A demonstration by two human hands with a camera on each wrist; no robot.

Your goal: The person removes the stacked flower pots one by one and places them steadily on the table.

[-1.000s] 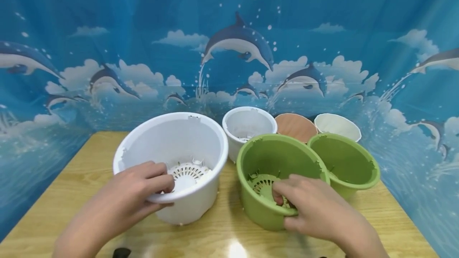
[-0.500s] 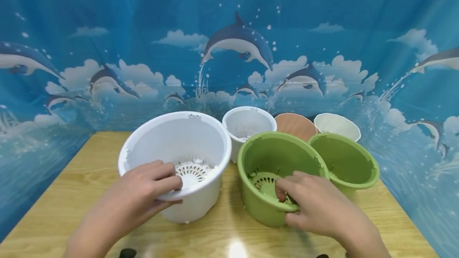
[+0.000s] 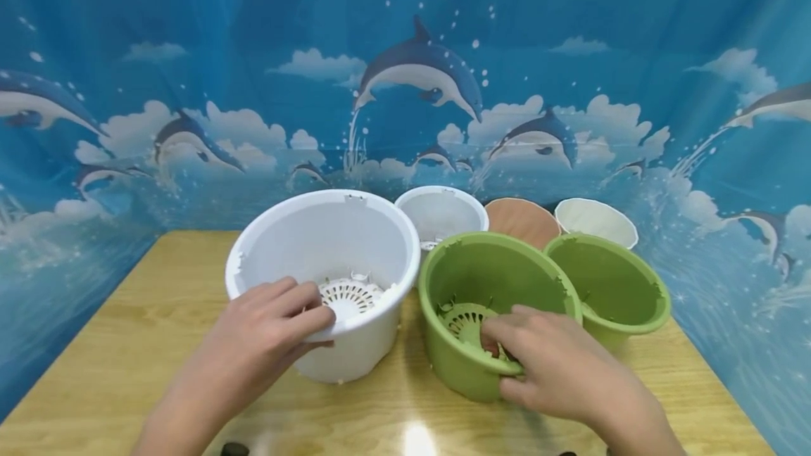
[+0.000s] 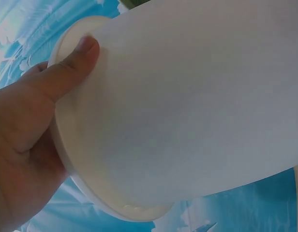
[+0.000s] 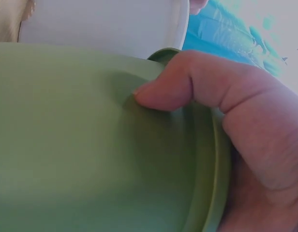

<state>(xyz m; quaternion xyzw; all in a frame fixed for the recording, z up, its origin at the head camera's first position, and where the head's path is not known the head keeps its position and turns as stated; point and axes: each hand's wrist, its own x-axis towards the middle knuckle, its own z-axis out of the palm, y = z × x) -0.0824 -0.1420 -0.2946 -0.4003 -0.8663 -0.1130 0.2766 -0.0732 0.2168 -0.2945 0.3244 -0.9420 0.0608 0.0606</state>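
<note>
A large white plastic flowerpot with a slotted bottom stands on the left of the table, tilted toward me. My left hand grips its near rim, fingers inside and thumb along the outer wall, as the left wrist view shows with the thumb on the white side. To the right is a green flowerpot, also slotted at the bottom. Its near rim is held by my right hand, fingertips inside the pot; in the right wrist view the thumb presses on the green outside.
Behind stand a smaller white pot, a terracotta-coloured pot and a cream pot. A second green pot sits right against the held green one. The wooden table ends at a blue dolphin curtain.
The white flowerpot has shifted right and slightly away from me with my left hand, closer to the green one. The green pot and right hand have barely moved.
</note>
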